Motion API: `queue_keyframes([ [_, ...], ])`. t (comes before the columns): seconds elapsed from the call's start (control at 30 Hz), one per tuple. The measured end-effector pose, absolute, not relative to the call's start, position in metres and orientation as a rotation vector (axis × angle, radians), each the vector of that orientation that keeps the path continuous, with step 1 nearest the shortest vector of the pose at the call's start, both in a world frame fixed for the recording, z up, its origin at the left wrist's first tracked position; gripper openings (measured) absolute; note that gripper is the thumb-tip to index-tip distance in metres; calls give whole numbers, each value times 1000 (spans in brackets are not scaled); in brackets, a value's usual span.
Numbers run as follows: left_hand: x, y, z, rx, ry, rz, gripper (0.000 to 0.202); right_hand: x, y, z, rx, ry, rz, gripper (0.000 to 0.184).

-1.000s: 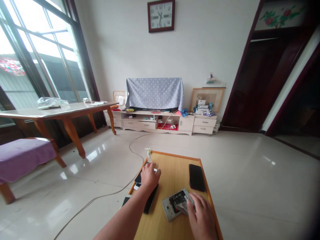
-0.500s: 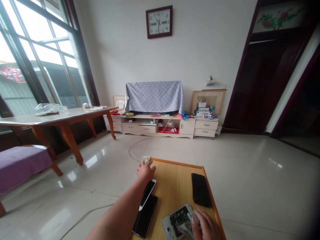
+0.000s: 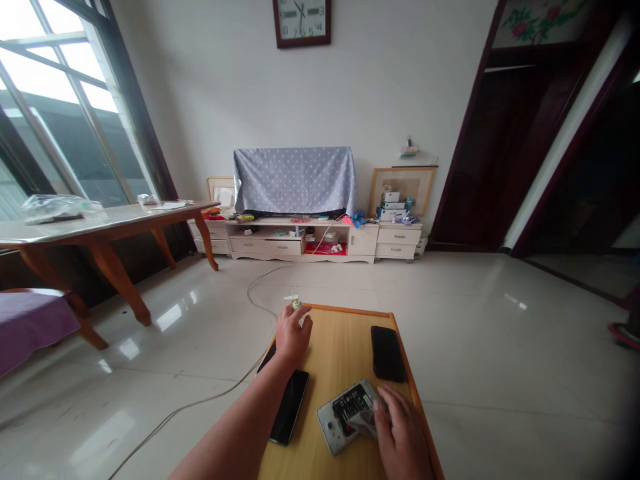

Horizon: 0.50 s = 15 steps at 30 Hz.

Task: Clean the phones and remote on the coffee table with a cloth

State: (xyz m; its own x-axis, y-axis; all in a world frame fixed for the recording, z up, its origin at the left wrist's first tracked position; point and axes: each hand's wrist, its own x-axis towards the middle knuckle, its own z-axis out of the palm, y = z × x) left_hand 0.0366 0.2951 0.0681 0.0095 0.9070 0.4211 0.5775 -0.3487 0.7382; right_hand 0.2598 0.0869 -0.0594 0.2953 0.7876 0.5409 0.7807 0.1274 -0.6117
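Observation:
At the far left corner of the small wooden table (image 3: 340, 347), my left hand (image 3: 294, 333) is closed around a bottle with a pale green pump top (image 3: 297, 302). The bottle's body is hidden behind my fingers. My right hand (image 3: 405, 430) presses a crumpled grey cloth (image 3: 364, 423) against a phone with its back cover off (image 3: 345, 417). The phone's battery and inner parts show. Beside my left forearm lies a black phone (image 3: 291, 407), partly covered by the arm. Another dark phone (image 3: 386, 353) rests near the table's right edge.
The table has a raised orange rim (image 3: 350, 309). A cable (image 3: 200, 402) runs over the tiled floor at left. Beyond stand a low white cabinet (image 3: 363, 243), a cloth-covered screen (image 3: 295, 180) and a larger table (image 3: 120, 227). A person's foot (image 3: 625, 333) shows at far right.
The view has tilted down and shifted right. My left forearm now covers the white phone seen before. My right hand and the cloth remain on the opened phone.

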Motion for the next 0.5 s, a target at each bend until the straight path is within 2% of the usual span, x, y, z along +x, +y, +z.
queue_keyframes([
  [0.23,67,172,57,1618,1117,1166,21,248,63,-15,-1550,-1227,183,44],
  [0.37,70,104,52,1439,994,1004,25,225,31,10,-1432,-1146,533,45],
  [0.5,66,63,51,1126,855,885,18,195,-4,26,-1274,-1196,826,62],
])
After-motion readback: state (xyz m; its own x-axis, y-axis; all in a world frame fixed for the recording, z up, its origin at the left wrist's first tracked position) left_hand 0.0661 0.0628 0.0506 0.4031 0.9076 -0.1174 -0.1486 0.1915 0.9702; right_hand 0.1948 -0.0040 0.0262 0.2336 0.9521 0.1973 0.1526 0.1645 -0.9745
